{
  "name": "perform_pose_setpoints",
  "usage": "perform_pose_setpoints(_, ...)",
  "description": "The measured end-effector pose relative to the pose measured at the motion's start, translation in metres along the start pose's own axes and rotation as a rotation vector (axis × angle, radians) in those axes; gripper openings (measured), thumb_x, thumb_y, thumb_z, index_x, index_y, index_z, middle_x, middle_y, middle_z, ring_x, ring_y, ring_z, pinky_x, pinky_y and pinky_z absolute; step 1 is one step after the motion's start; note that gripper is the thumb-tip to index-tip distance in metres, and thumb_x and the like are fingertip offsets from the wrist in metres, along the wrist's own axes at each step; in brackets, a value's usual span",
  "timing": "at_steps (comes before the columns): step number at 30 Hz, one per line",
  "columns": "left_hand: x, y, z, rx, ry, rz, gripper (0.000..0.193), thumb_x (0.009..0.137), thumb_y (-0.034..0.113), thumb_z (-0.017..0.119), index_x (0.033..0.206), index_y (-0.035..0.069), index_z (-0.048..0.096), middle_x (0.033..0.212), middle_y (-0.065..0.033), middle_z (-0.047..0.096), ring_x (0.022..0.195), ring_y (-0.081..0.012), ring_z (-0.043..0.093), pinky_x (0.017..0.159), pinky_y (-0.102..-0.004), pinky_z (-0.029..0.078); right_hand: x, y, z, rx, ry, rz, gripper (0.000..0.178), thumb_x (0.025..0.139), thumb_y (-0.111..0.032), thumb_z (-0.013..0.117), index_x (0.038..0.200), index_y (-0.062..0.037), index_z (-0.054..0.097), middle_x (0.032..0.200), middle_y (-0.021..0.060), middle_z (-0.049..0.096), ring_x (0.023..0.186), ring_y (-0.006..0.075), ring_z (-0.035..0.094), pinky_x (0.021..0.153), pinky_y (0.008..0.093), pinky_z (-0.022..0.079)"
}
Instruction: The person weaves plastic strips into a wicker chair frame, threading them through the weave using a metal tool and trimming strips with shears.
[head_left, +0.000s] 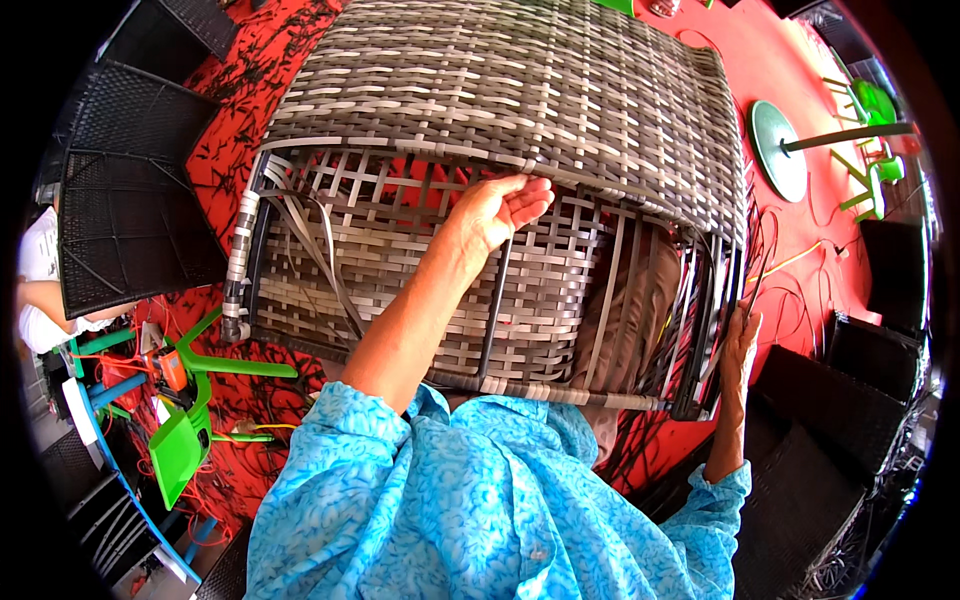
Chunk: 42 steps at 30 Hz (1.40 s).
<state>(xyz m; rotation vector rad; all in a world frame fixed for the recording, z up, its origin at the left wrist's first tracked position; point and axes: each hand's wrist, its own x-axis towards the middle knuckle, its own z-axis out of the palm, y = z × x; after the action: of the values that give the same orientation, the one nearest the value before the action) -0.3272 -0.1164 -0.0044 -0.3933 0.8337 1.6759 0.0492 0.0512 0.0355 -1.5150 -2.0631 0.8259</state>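
Observation:
In front of me lies a half-woven wicker chair frame [500,90] in grey and brown flat strips. My left hand [500,208] reaches over its lower woven panel [430,290] to the edge of the upper panel, at the top of a black metal bar [495,310]. Its fingers are curled, and what they pinch there is hidden. Down at the frame's right side, my right hand [740,345] is closed around a dark wicker strip [763,270]. Loose pale strips [318,250] hang inside the frame's left part.
Dark woven panels [135,190] stand at the left, near another person's arm [48,298]. A green plastic chair [180,445] lies lower left. Black wicker pieces [800,480] sit at lower right, a round-based stand [778,150] upper right. Strip scraps litter the red floor [225,165].

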Motion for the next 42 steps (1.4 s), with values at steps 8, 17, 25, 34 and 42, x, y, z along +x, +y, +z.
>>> perform_pose_setpoints(8,-0.031,-0.021,-0.019,0.515,-0.030,0.598,0.027,0.087,0.013,0.058,0.110,-0.001,0.056,0.098,-0.0126,0.063,0.082,-0.0189,0.064,0.072,-0.0286,0.053,-0.005,-0.002,0.000,-0.082,-0.011,-0.023,0.023,0.094,-0.027,0.044,0.100,-0.0056,0.048,0.070,0.0044,0.045,0.061,0.0134,0.040,0.054,0.0296,0.034)
perform_pose_setpoints(17,-0.032,-0.042,-0.017,0.735,-0.071,0.773,0.034,0.092,0.014,0.050,0.123,0.000,0.049,0.119,-0.0129,0.054,0.110,-0.0201,0.053,0.094,-0.0311,0.042,-0.009,0.008,0.002,-0.068,-0.004,-0.007,0.023,0.094,-0.027,0.044,0.100,-0.0057,0.048,0.068,0.0038,0.041,0.061,0.0136,0.038,0.054,0.0308,0.033)
perform_pose_setpoints(25,-0.019,-0.059,-0.002,0.889,-0.057,0.994,0.034,0.092,0.008,0.047,0.125,0.000,0.046,0.125,-0.0134,0.051,0.114,-0.0205,0.049,0.096,-0.0295,0.039,0.008,0.017,-0.003,-0.075,0.025,-0.048,0.020,0.094,-0.024,0.045,0.101,-0.0052,0.047,0.069,0.0039,0.043,0.060,0.0132,0.038,0.053,0.0304,0.034)
perform_pose_setpoints(34,-0.001,-0.062,0.004,0.890,-0.069,0.980,0.035,0.093,0.009,0.046,0.126,-0.002,0.044,0.126,-0.0136,0.047,0.116,-0.0207,0.047,0.099,-0.0289,0.038,0.024,0.024,-0.005,-0.033,0.001,-0.040,0.021,0.094,-0.023,0.046,0.104,-0.0045,0.048,0.071,0.0042,0.048,0.062,0.0119,0.043,0.055,0.0284,0.038)
perform_pose_setpoints(42,-0.002,-0.062,0.010,0.991,-0.083,0.977,0.041,0.092,0.009,0.047,0.131,-0.001,0.038,0.132,-0.0139,0.039,0.121,-0.0233,0.042,0.101,-0.0310,0.036,0.031,0.018,-0.004,-0.099,0.004,-0.007,0.024,0.094,-0.025,0.045,0.105,-0.0039,0.048,0.074,0.0070,0.053,0.064,0.0141,0.047,0.057,0.0304,0.040)
